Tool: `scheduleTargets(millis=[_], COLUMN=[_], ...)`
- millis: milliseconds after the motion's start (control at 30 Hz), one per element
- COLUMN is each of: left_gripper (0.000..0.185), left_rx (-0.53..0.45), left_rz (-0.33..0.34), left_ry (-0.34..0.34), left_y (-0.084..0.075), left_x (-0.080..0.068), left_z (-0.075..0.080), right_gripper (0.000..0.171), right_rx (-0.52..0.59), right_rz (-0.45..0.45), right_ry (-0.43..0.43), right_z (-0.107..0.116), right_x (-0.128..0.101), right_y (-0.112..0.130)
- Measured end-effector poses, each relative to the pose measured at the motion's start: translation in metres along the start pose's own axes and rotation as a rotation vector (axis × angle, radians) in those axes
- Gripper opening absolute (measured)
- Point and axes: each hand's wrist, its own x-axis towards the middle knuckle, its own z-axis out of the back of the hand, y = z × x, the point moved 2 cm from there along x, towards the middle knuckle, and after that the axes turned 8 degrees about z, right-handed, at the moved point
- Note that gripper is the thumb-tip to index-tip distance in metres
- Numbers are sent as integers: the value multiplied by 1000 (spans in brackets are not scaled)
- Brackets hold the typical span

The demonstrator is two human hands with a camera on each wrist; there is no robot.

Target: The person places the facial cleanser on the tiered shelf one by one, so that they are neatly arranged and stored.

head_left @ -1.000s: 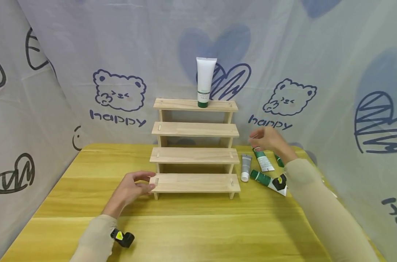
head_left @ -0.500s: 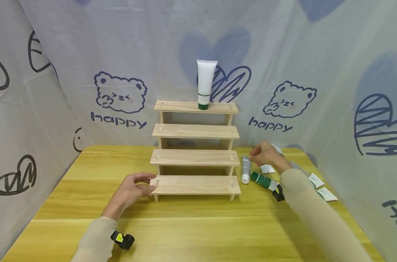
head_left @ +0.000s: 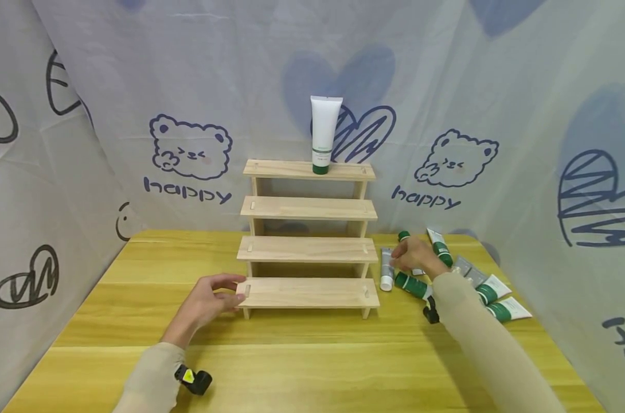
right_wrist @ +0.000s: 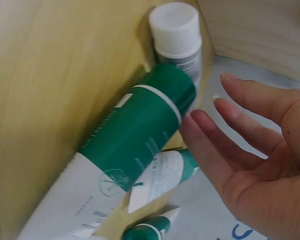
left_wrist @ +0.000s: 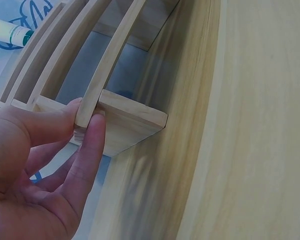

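A wooden four-step rack (head_left: 308,250) stands at the back of the yellow table (head_left: 312,355). My left hand (head_left: 234,290) pinches the left end of its bottom shelf (left_wrist: 135,117) between thumb and fingers (left_wrist: 90,145). My right hand (head_left: 401,259) hovers open, fingers straight, just right of the rack. It is over a grey tube with a white cap (head_left: 387,269) and a green-capped tube (head_left: 413,285). In the right wrist view my fingertips (right_wrist: 200,122) almost touch the green-capped tube (right_wrist: 140,135), and the grey tube (right_wrist: 175,30) lies beyond it. A white tube (head_left: 323,133) stands upright on the top shelf.
Several more green and white tubes (head_left: 493,287) lie scattered along the table's right edge. Another one (head_left: 438,246) lies behind my right hand. A printed curtain (head_left: 188,155) closes in the back and both sides. Bare wood stretches in front of the rack.
My right hand has come down and back toward me, from above the tubes to just over the grey and green ones. The left hand has stayed on the shelf end.
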Motion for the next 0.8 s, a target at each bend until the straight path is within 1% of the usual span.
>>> scheduleTargets(millis=[233, 567, 800], left_gripper=[44, 44, 44], left_rx=[6, 2, 8], left_rz=[-3, -10, -17], left_ry=[-1, 8, 12], left_y=[0, 0, -1], left_x=[0, 0, 0], left_z=[0, 1, 2], right_gripper=[27, 28, 36], right_rx=[-13, 23, 97], right_rz=[5, -9, 1], right_ry=[7, 3, -28], right_z=[-7, -13, -20], right_x=[5, 6, 10], right_y=[-6, -4, -2])
